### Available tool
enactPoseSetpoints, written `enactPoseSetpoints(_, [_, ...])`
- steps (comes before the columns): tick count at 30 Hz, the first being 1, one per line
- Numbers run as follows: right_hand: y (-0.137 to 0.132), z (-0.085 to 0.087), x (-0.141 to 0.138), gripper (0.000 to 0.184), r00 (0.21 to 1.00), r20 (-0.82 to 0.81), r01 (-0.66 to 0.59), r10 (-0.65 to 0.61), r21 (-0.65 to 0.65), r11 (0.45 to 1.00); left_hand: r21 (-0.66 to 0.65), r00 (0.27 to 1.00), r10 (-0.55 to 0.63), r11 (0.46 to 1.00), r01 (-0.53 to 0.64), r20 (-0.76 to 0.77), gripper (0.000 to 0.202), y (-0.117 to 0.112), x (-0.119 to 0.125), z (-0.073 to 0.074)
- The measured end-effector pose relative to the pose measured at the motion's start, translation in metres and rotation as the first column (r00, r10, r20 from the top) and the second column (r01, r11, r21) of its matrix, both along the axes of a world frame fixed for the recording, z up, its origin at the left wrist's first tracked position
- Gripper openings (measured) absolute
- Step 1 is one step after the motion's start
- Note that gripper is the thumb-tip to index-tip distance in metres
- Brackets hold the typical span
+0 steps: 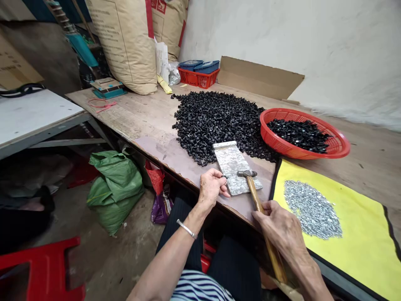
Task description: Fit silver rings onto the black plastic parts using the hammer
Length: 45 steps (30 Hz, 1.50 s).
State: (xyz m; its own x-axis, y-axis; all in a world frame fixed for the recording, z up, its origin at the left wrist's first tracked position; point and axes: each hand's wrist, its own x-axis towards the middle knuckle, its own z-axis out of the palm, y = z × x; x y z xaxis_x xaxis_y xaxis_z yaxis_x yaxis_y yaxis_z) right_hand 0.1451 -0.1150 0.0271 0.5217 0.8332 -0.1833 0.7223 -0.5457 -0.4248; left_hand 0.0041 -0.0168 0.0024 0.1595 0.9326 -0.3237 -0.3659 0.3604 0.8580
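My left hand (213, 186) is closed in a pinch on a small black plastic part (224, 177) at the left edge of a scuffed metal plate (230, 161). My right hand (280, 221) grips the wooden handle of a hammer (257, 196). Its steel head lies at the right side of the plate; whether it touches the surface I cannot tell. Beyond the plate spreads a big heap of the same black parts (216, 121). To the right, a pile of small shiny metal pieces (313, 209) rests on a yellow cloth (360, 234) with black edging.
A red plastic basket (341, 146) holding black parts stands at the right of the heap. At the back are a red crate (199, 79) with blue containers, a cardboard strip (257, 79) and large paper sacks (125, 42). A green sack (115, 188) and red stool (44, 267) occupy the floor.
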Motion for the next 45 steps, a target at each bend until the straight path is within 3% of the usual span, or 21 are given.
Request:
enactPoseSetpoints(1, [0.002,0.001,0.001,0.012,0.983,-0.169,0.064,-0.066,-0.016,0.998,-0.009,1.000,0.003,1.000,-0.003,-0.014,0.016,0.003,0.001,-0.001])
enactPoseSetpoints(2, [0.003,0.001,0.003,0.015,0.915,-0.387,0.107,-0.113,-0.035,0.994,-0.020,1.000,0.001,1.000,-0.002,-0.025,0.016,0.006,0.002,-0.001])
enactPoseSetpoints(4, [0.003,0.002,0.004,0.023,0.615,-0.779,0.119,-0.127,-0.067,0.991,-0.037,0.999,-0.012,0.999,0.011,-0.050,0.015,0.009,0.004,-0.001])
enactPoseSetpoints(5, [0.002,0.002,0.004,0.028,0.464,-0.877,0.110,-0.124,-0.082,0.991,-0.045,0.998,-0.021,0.999,0.018,-0.063,0.015,0.009,0.004,-0.001])
enactPoseSetpoints(6, [0.000,0.002,0.003,0.031,0.369,-0.920,0.107,-0.132,-0.099,0.989,-0.054,0.997,-0.028,0.998,0.024,-0.078,0.015,0.009,0.005,-0.001])
enactPoseSetpoints(7, [-0.001,0.001,0.002,0.034,0.344,-0.928,0.118,-0.143,-0.108,0.987,-0.064,0.995,-0.032,0.998,0.026,-0.093,0.015,0.009,0.005,-0.001])
enactPoseSetpoints(8, [-0.003,0.001,0.000,0.035,0.378,-0.915,0.140,-0.144,-0.097,0.985,-0.074,0.994,-0.033,0.997,0.025,-0.108,0.015,0.008,0.006,-0.001])
enactPoseSetpoints(11, [-0.006,0.000,-0.005,0.036,0.670,-0.741,0.136,-0.040,0.070,0.988,-0.090,0.990,-0.005,0.996,-0.008,-0.141,0.016,0.006,0.007,-0.001])
enactPoseSetpoints(14, [-0.006,-0.004,-0.008,0.034,0.890,-0.443,0.005,0.106,0.242,0.970,-0.081,0.987,0.045,0.995,-0.058,-0.154,0.016,0.004,0.008,-0.002])
enactPoseSetpoints(16, [-0.006,-0.005,-0.010,0.032,0.959,-0.196,-0.131,0.206,0.338,0.932,-0.080,0.986,0.056,0.994,-0.069,-0.155,0.016,0.003,0.009,-0.003])
enactPoseSetpoints(18, [-0.006,-0.003,-0.013,0.034,0.959,0.078,-0.280,0.272,0.398,0.874,-0.081,0.986,0.052,0.995,-0.065,-0.155,0.016,0.004,0.009,-0.004])
enactPoseSetpoints(20, [-0.007,0.002,-0.018,0.035,0.931,0.258,-0.353,0.259,0.452,0.819,-0.085,0.987,0.046,0.995,-0.060,-0.153,0.016,0.004,0.008,-0.005])
enactPoseSetpoints(23, [-0.008,0.006,-0.026,0.033,0.885,0.430,-0.401,0.179,0.508,0.762,-0.096,0.990,0.033,0.994,-0.046,-0.136,0.016,0.006,0.008,-0.004])
enactPoseSetpoints(25, [-0.007,0.005,-0.029,0.033,0.843,0.496,-0.457,0.208,0.456,0.764,-0.113,0.991,0.024,0.993,-0.039,-0.130,0.016,0.006,0.008,-0.003])
enactPoseSetpoints(28, [-0.005,0.001,-0.030,0.037,0.771,0.574,-0.539,0.276,0.357,0.763,-0.118,0.992,0.021,0.992,-0.036,-0.125,0.017,0.007,0.007,-0.002])
enactPoseSetpoints(34, [-0.006,0.005,-0.028,0.032,0.731,0.645,-0.565,0.223,0.388,0.728,-0.108,0.990,0.022,0.993,-0.037,-0.136,0.015,0.009,0.008,-0.003])
enactPoseSetpoints(38, [-0.008,0.005,-0.029,0.033,0.748,0.617,-0.549,0.243,0.370,0.750,-0.098,0.992,0.009,0.995,-0.022,-0.128,0.016,0.008,0.008,-0.004])
enactPoseSetpoints(42, [-0.010,0.001,-0.034,0.029,0.805,0.583,-0.461,0.107,0.503,0.731,-0.101,0.992,-0.001,0.995,-0.012,-0.130,0.016,0.008,0.007,-0.004])
enactPoseSetpoints(45, [-0.009,-0.003,-0.036,0.030,0.751,0.637,-0.491,0.172,0.367,0.790,-0.112,0.992,0.008,0.993,-0.023,-0.129,0.017,0.008,0.008,-0.003])
